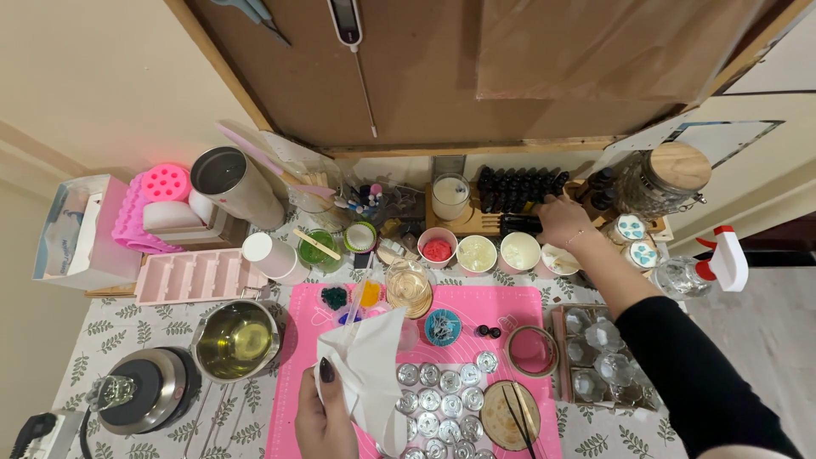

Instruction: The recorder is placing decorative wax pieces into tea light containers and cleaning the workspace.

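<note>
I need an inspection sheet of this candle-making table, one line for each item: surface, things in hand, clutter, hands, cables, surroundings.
Surface: leaf-print tablecloth with a pink mat on top.
Things in hand: white cloth; rack of small dark bottles.
Clutter: metal pot of yellow liquid, round tins, pink moulds, cups of wax, empty glass jars.
Hands: left hand grips the white cloth; right hand reaches to the bottle rack, grip not clear.
Cables: black cord and plug strip beside the hot plate.
Surroundings: beige wall, wooden board with a thermometer hanging.
</note>
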